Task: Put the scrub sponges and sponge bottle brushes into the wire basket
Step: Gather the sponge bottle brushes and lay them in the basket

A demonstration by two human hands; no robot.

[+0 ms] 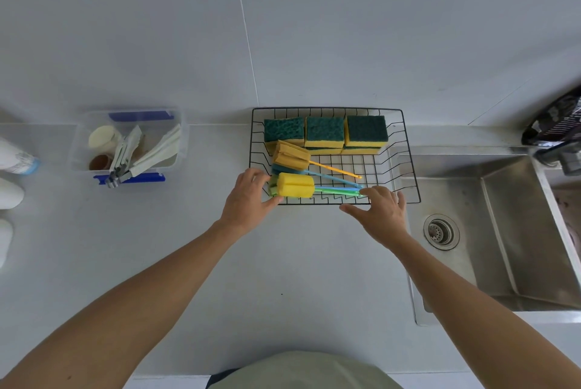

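A black wire basket [408, 149] stands on the counter beside the sink. Green-and-yellow scrub sponges [324, 132] line its back wall, some stacked. Several sponge bottle brushes lie in its front half with their heads to the left: an orange one [290, 156], a blue one [278, 170], and a yellow one [296, 185] over a green one. My left hand [248, 200] reaches over the basket's front left corner, thumb and fingers closed around the brush heads. My right hand [382, 212] hovers at the front rim with spread fingers, its fingertips touching the handle ends [358, 192].
A steel sink [503, 231] with a drain lies right of the basket, a dark bag [556, 121] at its far corner. A clear plastic box [132, 143] with blue latches, holding tongs and small items, sits to the left. White bottles [12, 156] stand at the left edge.
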